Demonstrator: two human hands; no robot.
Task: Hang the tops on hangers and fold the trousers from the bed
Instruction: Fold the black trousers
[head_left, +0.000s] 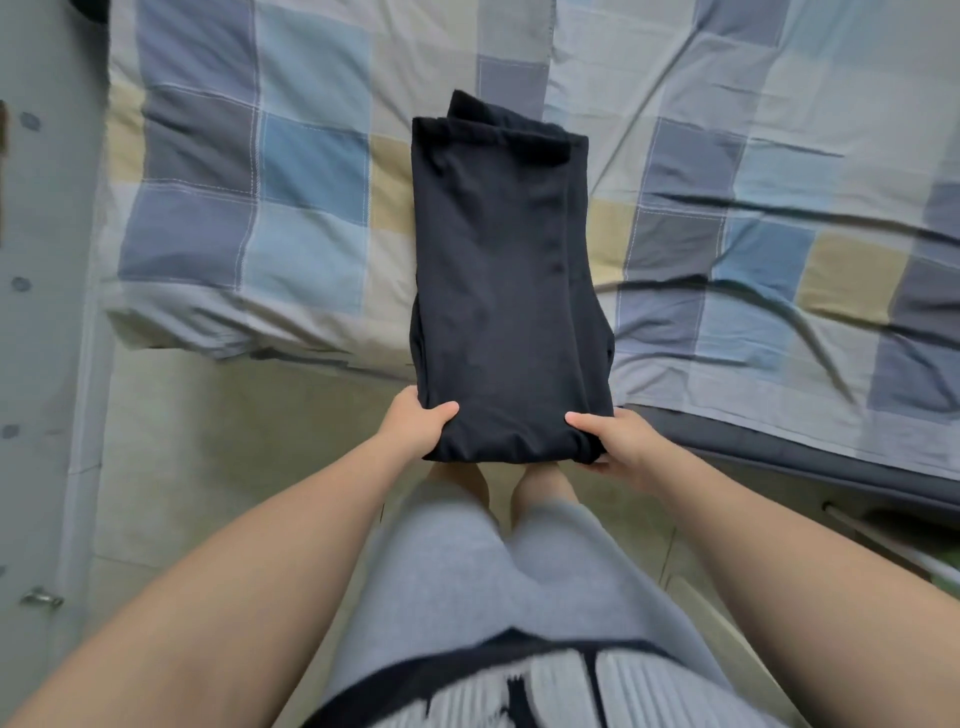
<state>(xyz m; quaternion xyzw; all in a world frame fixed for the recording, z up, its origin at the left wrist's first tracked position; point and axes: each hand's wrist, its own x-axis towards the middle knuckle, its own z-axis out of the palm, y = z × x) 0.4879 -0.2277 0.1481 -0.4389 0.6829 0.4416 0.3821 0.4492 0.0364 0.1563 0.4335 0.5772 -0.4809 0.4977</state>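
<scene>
Black trousers (498, 270), folded into a long narrow stack, lie across the bed's near edge, with their near end reaching out past it. My left hand (415, 426) grips the near left corner of that end, thumb on top and fingers underneath. At the near right corner my right hand (613, 439) holds the fold the same way. The far end rests flat on the checked bedcover (311, 156). No tops or hangers are in view.
The bed, in a blue, grey and yellow check, fills the upper frame, and its edge runs diagonally down to the right. Pale floor tiles (218, 457) lie under me. A grey wall or door (47, 312) stands at the left. My own legs are below.
</scene>
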